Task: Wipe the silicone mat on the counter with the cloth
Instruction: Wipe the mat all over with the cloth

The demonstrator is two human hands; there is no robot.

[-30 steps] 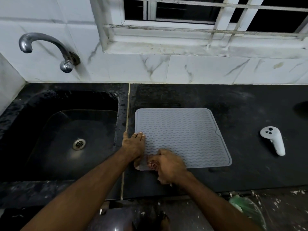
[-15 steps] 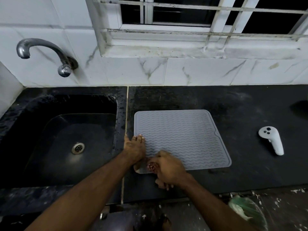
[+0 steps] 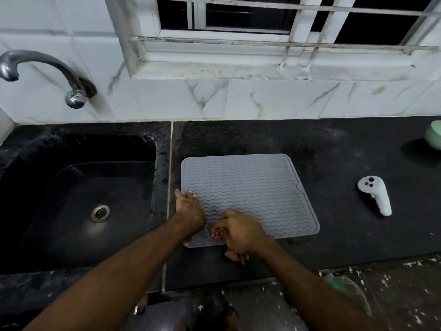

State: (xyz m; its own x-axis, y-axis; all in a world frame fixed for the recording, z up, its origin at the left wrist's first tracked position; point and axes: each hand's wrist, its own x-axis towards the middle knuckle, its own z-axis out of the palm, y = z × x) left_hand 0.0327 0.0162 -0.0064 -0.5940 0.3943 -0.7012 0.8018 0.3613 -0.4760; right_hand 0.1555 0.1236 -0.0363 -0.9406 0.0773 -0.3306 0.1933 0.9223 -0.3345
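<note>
A grey silicone mat [image 3: 250, 192] with wavy ridges lies flat on the black counter [image 3: 334, 151], just right of the sink. My left hand [image 3: 189, 210] rests flat on the mat's left edge, fingers apart, holding it down. My right hand [image 3: 241, 231] is closed over a small bunched reddish cloth [image 3: 217, 232] at the mat's near left corner. Most of the cloth is hidden inside the fist; only a wad shows beside the thumb.
A black sink [image 3: 95, 199] with a metal drain lies to the left, under a chrome tap [image 3: 47, 70]. A white handheld controller [image 3: 375, 194] lies on the counter to the right. A pale green bowl [image 3: 434, 134] sits at the far right edge. Tiled wall and window behind.
My right hand with the cloth has shifted slightly along the mat's near left corner. The camera view has tilted a little. My left hand stays on the mat's left edge.
</note>
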